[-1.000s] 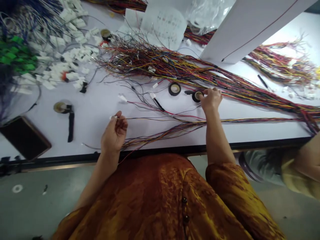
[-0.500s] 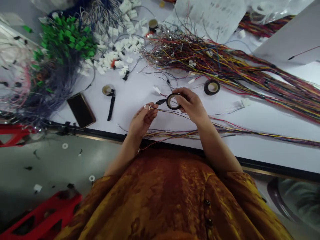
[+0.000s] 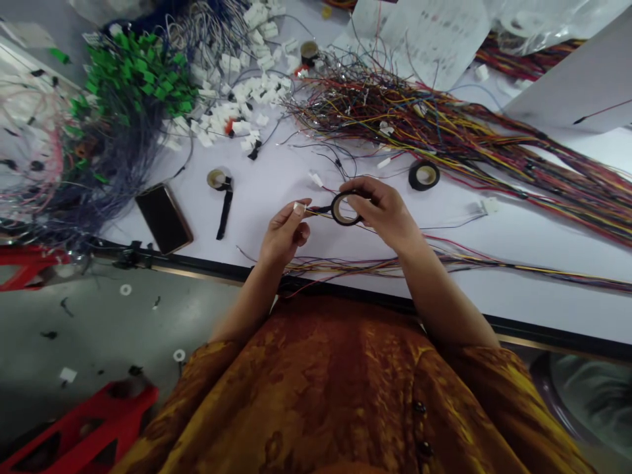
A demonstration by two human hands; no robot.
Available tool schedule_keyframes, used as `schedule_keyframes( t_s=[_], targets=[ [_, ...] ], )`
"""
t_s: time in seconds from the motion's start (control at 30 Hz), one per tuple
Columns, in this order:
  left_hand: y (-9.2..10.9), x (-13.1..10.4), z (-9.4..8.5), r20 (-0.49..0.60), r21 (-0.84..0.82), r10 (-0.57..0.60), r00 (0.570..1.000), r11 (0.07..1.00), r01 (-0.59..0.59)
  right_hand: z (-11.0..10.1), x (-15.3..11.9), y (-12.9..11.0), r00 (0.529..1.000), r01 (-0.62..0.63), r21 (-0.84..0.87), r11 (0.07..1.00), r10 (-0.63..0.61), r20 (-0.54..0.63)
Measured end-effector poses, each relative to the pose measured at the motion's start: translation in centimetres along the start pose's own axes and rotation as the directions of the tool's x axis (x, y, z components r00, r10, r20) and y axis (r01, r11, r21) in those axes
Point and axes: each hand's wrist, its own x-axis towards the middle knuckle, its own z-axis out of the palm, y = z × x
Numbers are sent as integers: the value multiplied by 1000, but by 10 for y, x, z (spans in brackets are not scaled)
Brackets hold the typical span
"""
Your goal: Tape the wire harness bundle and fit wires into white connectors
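My right hand (image 3: pixel 382 209) grips a roll of black tape (image 3: pixel 337 209) by its right side, thumb at the core. A short strip of black tape (image 3: pixel 318 210) runs from the roll to my left hand (image 3: pixel 285 236). Between the left thumb and fingers is pinched a small white connector (image 3: pixel 299 208) with thin wires trailing right under the roll. Just how the tape end meets the wires is hidden by the fingers. Below both hands, a loose wire bundle (image 3: pixel 345 265) lies along the table's front edge.
A second tape roll (image 3: pixel 423 176) lies right of my hands, and another with a loose tail (image 3: pixel 217 178) lies left, beside a phone (image 3: pixel 164 218). Behind are a thick wire harness pile (image 3: pixel 419 118), white connectors (image 3: pixel 237 108) and green connectors (image 3: pixel 141 72).
The left fingers have shifted their pinch on the connector, and less tape shows between hand and roll. The whole view has shifted slightly.
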Motion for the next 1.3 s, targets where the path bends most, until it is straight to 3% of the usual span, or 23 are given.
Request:
schedule_keyframes(
  t_s=[0.07, 0.17, 0.23, 0.3, 0.37, 0.4, 0.47, 0.53, 0.6, 0.67, 0.73, 0.8, 0.87, 0.93, 1.0, 1.07, 1.13, 1.17, 1.2, 1.3],
  targets=[
    [2, 0, 2, -3, -19, 4, 1000, 1000, -4, 11, -20, -2, 997, 75, -106, 992, -73, 22],
    [6, 1, 4, -17, -38, -1, 1000, 999, 0, 32, -53, 4, 973, 200, -264, 944, -159, 169],
    [8, 1, 4, -8, -41, 13, 1000, 999, -14, 41, -61, 12, 959, 237, -273, 933, -179, 220],
    [11, -1, 5, 32, -17, 82, 996, 997, -81, 43, -52, 17, 986, 152, -181, 972, -137, 91],
    [15, -6, 6, 106, 80, 190, 976, 977, -199, 38, -30, 17, 998, -30, 10, 1000, 30, -61],
    [17, -10, 6, 158, 153, 232, 960, 954, -256, 35, -18, 15, 987, -134, 106, 985, 142, -71],
    [22, -18, 5, 261, 294, 269, 927, 893, -341, 29, 4, 10, 946, -322, 247, 914, 320, 49],
    [27, -24, 2, 318, 367, 259, 912, 853, -371, 26, 19, 9, 902, -431, 349, 832, 379, 209],
    [28, -27, 0, 331, 368, 251, 910, 854, -369, 25, 27, 12, 884, -466, 466, 753, 374, 280],
    [24, -25, -3, 319, 315, 253, 913, 881, -354, 25, 30, 18, 885, -464, 531, 709, 384, 263],
    [18, -21, -4, 281, 221, 276, 919, 913, -342, 22, 31, 22, 899, -434, 505, 746, 395, 189],
    [12, -16, -4, 222, 133, 293, 930, 936, -326, 17, 29, 22, 942, -321, 415, 852, 332, 48],
    [8, -11, -4, 176, 91, 269, 947, 953, -288, 12, 18, 18, 977, -114, 257, 960, 155, -148],
    [7, -8, -3, 143, 73, 218, 966, 971, -230, 11, -1, 16, 966, 86, 34, 996, -75, -248],
    [8, -5, -3, 111, 62, 147, 983, 986, -154, 15, -26, 19, 950, 241, -181, 954, -270, -159],
    [10, -4, -2, 71, 46, 66, 995, 996, -70, 21, -48, 25, 916, 398, -311, 863, -390, 88],
    [11, -4, -1, 51, 19, 21, 998, 1000, -22, 26, -58, 29, 853, 516, -340, 786, -438, 284],
    [12, -4, 0, 55, 6, 22, 998, 1000, -22, 27, -57, 29, 844, 530, -338, 777, -445, 300],
    [13, -5, 1, 69, -3, 38, 997, 999, -38, 27, -53, 28, 864, 501, -339, 796, -436, 253],
    [16, -8, 6, 131, -10, 143, 981, 990, -143, 25, -27, 18, 961, 261, -317, 912, -276, -3]
  ],
)
